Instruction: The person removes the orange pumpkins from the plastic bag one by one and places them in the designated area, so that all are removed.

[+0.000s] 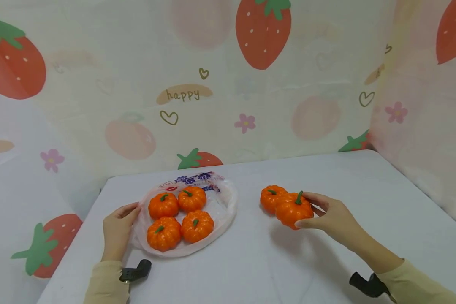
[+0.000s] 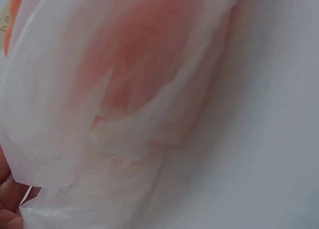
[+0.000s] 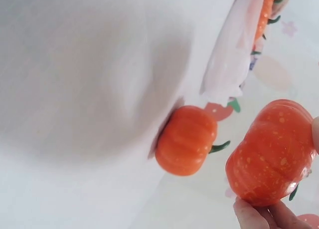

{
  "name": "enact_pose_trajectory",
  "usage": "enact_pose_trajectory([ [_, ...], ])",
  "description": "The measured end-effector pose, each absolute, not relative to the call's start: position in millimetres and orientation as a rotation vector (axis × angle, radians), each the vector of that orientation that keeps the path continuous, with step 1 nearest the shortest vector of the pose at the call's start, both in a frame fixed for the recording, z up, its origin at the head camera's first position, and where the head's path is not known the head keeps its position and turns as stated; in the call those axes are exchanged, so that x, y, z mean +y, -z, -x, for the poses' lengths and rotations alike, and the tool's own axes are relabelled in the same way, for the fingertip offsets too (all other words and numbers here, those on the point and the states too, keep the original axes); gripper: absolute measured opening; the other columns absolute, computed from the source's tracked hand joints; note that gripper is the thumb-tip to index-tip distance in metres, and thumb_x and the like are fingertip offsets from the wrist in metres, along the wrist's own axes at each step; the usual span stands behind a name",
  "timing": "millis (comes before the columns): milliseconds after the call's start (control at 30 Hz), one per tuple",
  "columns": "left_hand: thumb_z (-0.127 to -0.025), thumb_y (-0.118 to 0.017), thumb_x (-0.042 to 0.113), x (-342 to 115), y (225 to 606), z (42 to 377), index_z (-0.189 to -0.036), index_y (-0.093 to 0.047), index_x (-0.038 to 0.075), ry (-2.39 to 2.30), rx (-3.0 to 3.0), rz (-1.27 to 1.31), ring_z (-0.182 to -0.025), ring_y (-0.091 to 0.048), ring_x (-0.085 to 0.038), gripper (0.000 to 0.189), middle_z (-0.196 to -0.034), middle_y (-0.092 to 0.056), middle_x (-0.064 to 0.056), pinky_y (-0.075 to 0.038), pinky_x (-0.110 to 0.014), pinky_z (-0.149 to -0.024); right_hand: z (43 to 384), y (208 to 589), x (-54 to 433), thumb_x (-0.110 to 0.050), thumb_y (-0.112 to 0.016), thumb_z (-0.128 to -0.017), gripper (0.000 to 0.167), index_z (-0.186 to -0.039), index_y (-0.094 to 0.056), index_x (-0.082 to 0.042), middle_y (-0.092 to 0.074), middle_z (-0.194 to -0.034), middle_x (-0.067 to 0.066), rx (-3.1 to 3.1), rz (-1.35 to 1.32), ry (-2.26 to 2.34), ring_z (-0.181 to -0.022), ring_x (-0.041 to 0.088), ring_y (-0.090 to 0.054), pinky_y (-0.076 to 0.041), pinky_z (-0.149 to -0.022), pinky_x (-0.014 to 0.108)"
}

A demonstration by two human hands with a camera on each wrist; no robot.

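My left hand (image 1: 118,228) pinches the left edge of a thin white plastic bag (image 1: 228,211), spread open on the table with its rim rolled out. Several small orange pumpkins (image 1: 164,233) with green stems sit inside it. In the left wrist view the bag's film (image 2: 45,114) fills much of the picture, an orange-red shape showing through. On the right, my right hand (image 1: 332,217) grips another pumpkin (image 1: 293,211) between thumb and fingers, raised above the table with its shadow below. Just behind it one more pumpkin (image 1: 270,197) rests on the table, seen whole in the right wrist view (image 3: 185,140).
The white-covered table (image 1: 235,274) stretches under everything, its far edge against a cloth backdrop (image 1: 251,93) printed with strawberries and hearts. Similar printed cloth (image 1: 429,139) hangs at the right side. Each wrist carries a black camera mount (image 1: 137,271).
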State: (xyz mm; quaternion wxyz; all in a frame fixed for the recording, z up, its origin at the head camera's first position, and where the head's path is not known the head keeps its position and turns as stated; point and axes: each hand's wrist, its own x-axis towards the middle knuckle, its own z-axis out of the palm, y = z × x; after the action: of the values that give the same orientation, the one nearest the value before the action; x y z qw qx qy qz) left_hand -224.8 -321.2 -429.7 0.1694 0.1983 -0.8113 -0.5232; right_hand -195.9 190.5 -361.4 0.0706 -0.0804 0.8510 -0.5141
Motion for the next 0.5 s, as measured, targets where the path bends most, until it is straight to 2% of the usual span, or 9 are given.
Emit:
enact_pose_trajectory([
  [267,-0.095,-0.066,0.034,-321,427,225,-0.127,-0.068,0.009,1.457,-2.319,-0.557,-0.088,-0.054,0.017,0.041,-0.104,-0.073,0.017,-0.043,0.0,-0.079,197,358,207,-0.035,-0.083,-0.08,0.088,-0.149,-0.041,-0.002,-0.042,-0.155,0.018,2.604,0.229,1.554,-0.143,0.04,-0.039,-0.042,-0.104,0.038],
  [500,-0.095,-0.067,0.032,-321,430,224,-0.127,-0.068,0.007,1.494,-2.3,-0.56,-0.087,-0.054,0.019,0.041,-0.088,-0.065,0.033,-0.043,0.001,-0.079,203,358,222,-0.037,-0.081,-0.082,0.091,-0.153,-0.036,-0.003,-0.036,-0.158,0.018,2.631,0.169,1.519,-0.144,0.041,-0.038,-0.044,-0.102,0.036],
])
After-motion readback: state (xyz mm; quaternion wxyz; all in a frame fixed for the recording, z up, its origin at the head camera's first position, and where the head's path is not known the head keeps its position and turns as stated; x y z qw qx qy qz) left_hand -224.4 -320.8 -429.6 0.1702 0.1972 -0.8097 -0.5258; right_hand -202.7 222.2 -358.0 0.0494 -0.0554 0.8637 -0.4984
